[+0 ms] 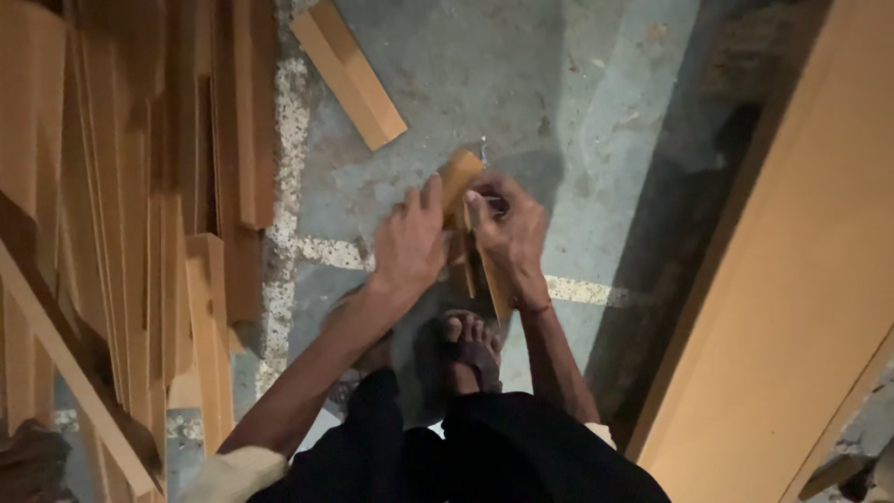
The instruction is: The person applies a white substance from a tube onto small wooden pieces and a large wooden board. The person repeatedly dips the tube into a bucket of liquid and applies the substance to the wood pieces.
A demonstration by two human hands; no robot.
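Observation:
Both my hands meet over a narrow wooden strip (461,177) held at an angle above the grey floor. My left hand (410,244) grips the strip from the left, fingers wrapped on it. My right hand (510,237) closes on it from the right, fingertips pinching near a thin metal nail or screw (483,149) that sticks up at the strip's top end. The strip's lower part (494,284) runs down between my wrists toward my sandalled foot (470,346).
Many wooden planks (121,233) lean stacked along the left. A short loose board (349,73) lies on the concrete floor (577,102) at top centre. A wide wooden panel (792,279) fills the right side. A pale painted line crosses the floor.

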